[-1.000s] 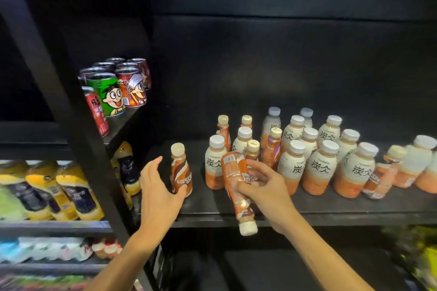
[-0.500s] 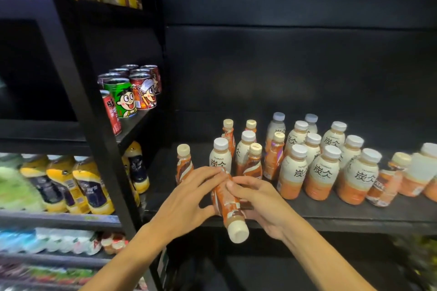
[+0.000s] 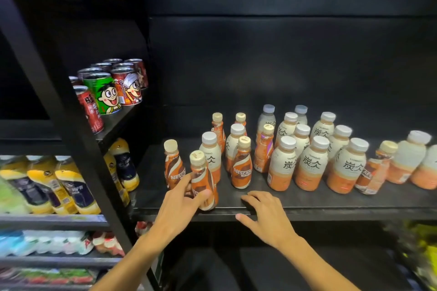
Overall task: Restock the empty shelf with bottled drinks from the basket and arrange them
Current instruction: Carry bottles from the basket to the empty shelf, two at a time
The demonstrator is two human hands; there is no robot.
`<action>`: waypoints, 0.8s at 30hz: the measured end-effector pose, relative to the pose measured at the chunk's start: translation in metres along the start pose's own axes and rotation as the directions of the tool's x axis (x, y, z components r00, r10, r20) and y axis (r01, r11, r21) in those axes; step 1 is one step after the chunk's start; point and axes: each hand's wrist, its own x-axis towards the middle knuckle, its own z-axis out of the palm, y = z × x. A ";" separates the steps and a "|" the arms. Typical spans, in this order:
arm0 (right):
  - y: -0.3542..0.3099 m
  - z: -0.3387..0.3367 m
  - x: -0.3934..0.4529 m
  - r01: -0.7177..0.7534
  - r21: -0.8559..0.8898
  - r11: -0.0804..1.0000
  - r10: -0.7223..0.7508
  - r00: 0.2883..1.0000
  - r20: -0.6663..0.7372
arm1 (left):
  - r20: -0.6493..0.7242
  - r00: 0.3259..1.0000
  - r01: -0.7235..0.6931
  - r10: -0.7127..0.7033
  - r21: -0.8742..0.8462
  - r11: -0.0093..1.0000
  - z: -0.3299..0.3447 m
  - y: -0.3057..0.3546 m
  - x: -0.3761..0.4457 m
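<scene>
Black metal shelf (image 3: 307,205), partly restocked: some two dozen white-capped plastic tea bottles (image 3: 281,164) and orange coffee bottles stand unevenly; basket unseen, so the remainder is probably unknowable. Left hand (image 3: 176,205) grips an orange-and-brown coffee bottle (image 3: 203,182) at the front edge; right hand (image 3: 264,214) spread, empty.

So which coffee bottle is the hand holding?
The front-most Nescafe bottle, at the shelf edge: the left hand wraps around it. The other bottles stand untouched.

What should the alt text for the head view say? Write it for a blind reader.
The left hand grips an upright Nescafe bottle at the front of a black shelf; the right hand rests open on its edge. Behind stand orange and white bottles.
</scene>
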 end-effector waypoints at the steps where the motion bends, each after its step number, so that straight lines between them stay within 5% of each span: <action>1: 0.005 0.006 0.000 0.005 -0.028 1.000 -0.005 1.000 -0.014 | -0.010 0.999 0.033 -0.034 -0.016 0.999 0.002 -0.001 0.002; 9: 0.019 0.033 -0.003 0.055 -0.029 0.998 -0.061 0.967 -0.249 | -0.113 0.987 0.122 -0.117 0.035 0.992 0.021 0.003 0.015; 24: 0.019 0.036 -0.004 0.047 -0.031 0.998 -0.053 0.970 -0.239 | -0.235 0.961 0.171 -0.146 0.089 0.981 0.048 0.012 0.035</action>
